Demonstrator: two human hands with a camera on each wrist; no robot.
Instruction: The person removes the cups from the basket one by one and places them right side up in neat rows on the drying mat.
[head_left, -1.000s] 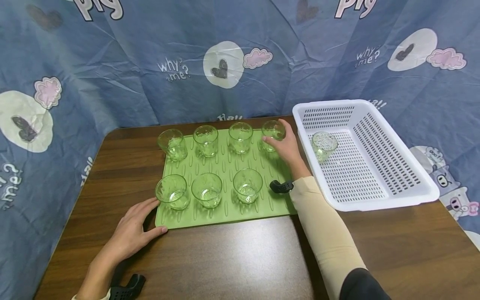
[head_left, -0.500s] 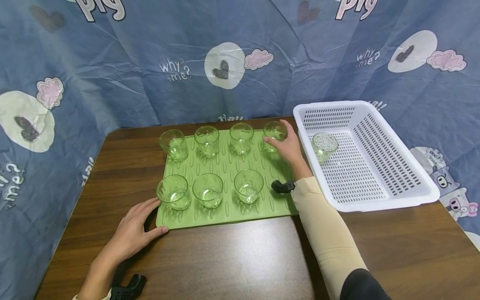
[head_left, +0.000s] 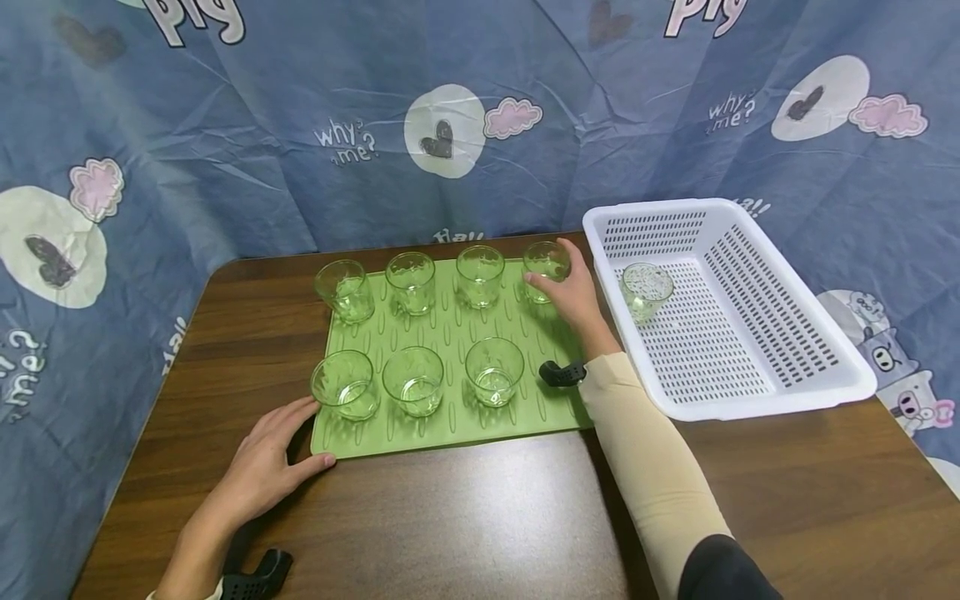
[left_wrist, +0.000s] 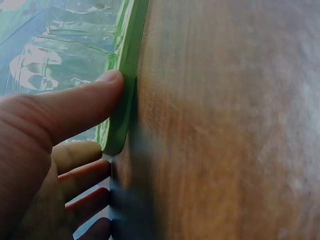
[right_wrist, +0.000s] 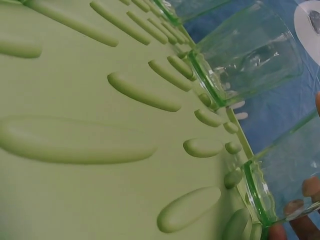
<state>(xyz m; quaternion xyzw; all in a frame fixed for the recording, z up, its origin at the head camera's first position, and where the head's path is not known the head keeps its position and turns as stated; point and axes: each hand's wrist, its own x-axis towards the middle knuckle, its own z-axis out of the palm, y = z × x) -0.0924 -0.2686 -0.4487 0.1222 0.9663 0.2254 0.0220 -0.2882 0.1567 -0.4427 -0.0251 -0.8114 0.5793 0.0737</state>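
On the green ridged mat [head_left: 551, 412], several clear glasses stand upright in two rows. My right hand [head_left: 577, 296] grips the back-right glass [head_left: 544, 265], thumb on its near side and fingers around the far right; in the right wrist view this glass [right_wrist: 285, 185] stands at the mat's edge with fingertips behind it. My left hand [head_left: 262, 458] lies at the mat's front-left corner, beside the front-left glass [head_left: 347, 387]. Its thumb [left_wrist: 87, 107] rests on the mat's green edge [left_wrist: 127, 75] in the left wrist view, and the other fingers extend loosely along the side.
A white perforated basket [head_left: 765, 407] sits right of the mat, close to my right forearm, with one glass [head_left: 648, 292] in its left part. Brown wooden tabletop [head_left: 465, 517] extends in front. A blue printed cloth [head_left: 300, 100] hangs behind the table.
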